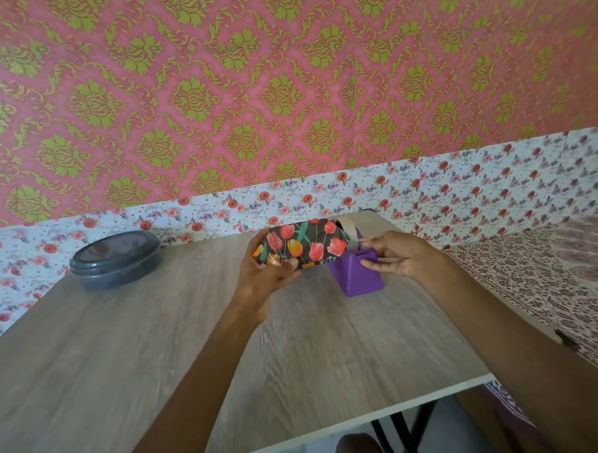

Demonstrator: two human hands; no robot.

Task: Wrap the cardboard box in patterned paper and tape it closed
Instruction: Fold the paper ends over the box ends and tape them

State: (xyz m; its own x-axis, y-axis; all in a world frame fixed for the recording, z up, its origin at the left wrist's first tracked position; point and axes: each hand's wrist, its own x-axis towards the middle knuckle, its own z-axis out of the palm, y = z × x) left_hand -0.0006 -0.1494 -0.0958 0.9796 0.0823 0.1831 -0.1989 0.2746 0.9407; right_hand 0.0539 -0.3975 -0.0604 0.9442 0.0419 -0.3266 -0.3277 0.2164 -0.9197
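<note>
Head view: a small box [305, 245] wrapped in dark paper printed with red and orange tulips is held above the far half of a grey wood-grain table [158, 335], just left of a purple plastic tape dispenser [356, 275] standing on it; the left hand [265, 272] grips the box's left end, fingers curled round it; the right hand [395, 256] pinches a strip of clear tape [363, 240] at the dispenser's top, other fingers touching its front; a dark round lidded container [115, 260] sits far left.

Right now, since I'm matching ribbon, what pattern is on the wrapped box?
Red and orange tulips with green stems on black, covering the paper-wrapped box; head view.
</note>
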